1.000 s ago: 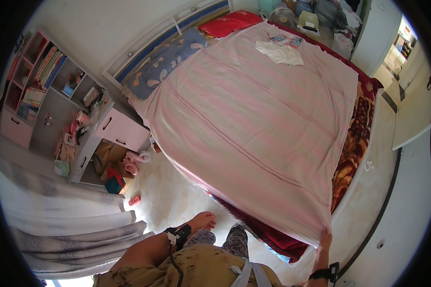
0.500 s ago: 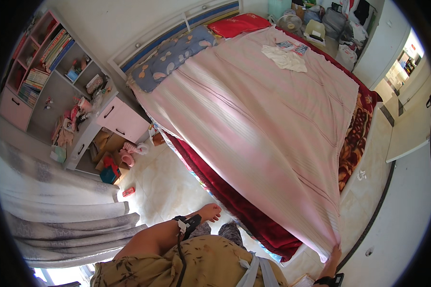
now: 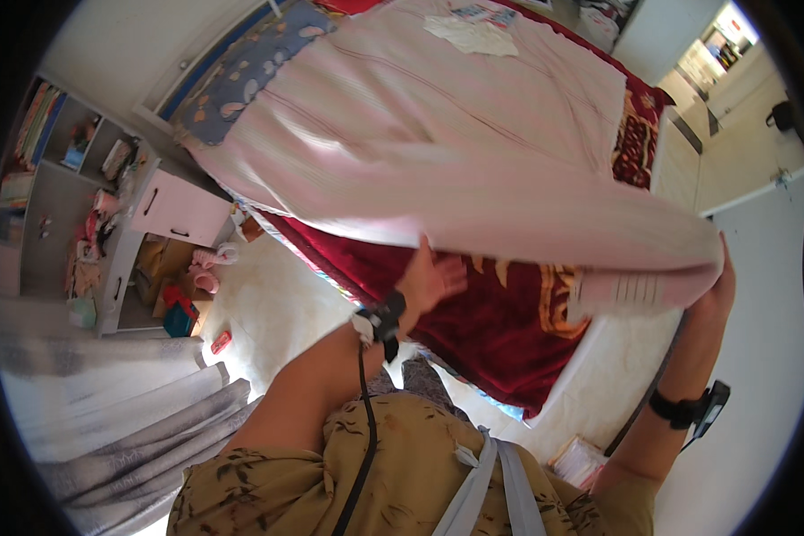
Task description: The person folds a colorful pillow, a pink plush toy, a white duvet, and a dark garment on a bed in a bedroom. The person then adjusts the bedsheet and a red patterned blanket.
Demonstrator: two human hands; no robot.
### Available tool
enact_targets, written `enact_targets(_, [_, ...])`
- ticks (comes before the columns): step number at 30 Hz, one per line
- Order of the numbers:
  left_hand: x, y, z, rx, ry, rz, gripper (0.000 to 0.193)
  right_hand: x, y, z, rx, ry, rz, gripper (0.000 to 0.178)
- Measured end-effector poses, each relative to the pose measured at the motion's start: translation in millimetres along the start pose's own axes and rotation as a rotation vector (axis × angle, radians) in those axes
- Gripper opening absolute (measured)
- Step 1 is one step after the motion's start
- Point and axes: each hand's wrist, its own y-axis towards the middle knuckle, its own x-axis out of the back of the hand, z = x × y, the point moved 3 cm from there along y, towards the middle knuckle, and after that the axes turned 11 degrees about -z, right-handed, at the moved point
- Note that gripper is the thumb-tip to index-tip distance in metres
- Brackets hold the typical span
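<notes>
A pale pink striped bed sheet (image 3: 402, 134) spreads over the bed, its near right part lifted and blurred by motion. My right hand (image 3: 720, 284), raised at the right, is closed on the bunched corner of this sheet. My left hand (image 3: 432, 282) is at the sheet's near edge with fingers spread, holding nothing; whether it touches the edge I cannot tell. Below the lifted part a dark red blanket (image 3: 482, 344) with golden patterns lies bare over the near end of the bed. A crumpled white cloth (image 3: 473, 36) rests on the sheet's far part.
A blue-grey patterned pillow (image 3: 250, 76) lies at the bed's head. Left of the bed stands a grey and pink desk with drawers (image 3: 186, 205) and shelves. Grey curtains (image 3: 152, 411) hang at the lower left. On the floor lies a small red object (image 3: 221, 341).
My right hand has swung up and forward with the sheet corner, uncovering more red blanket. My left hand has moved forward and opened. The view has shifted toward the bed's near end.
</notes>
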Motion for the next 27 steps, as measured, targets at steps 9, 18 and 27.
enact_targets(9, [-91,-11,-281,-0.725,0.095,-0.159,0.018,-17,-16,32,0.075,-0.018,0.009,0.027])
enact_targets(18, [-82,-100,-250,-0.993,0.818,-0.216,0.023,17,-11,24,0.390,-0.018,-0.286,0.026])
enact_targets(27, [84,-44,-7,-0.158,1.115,0.023,0.030,248,-65,-84,0.349,-0.227,-0.730,0.036])
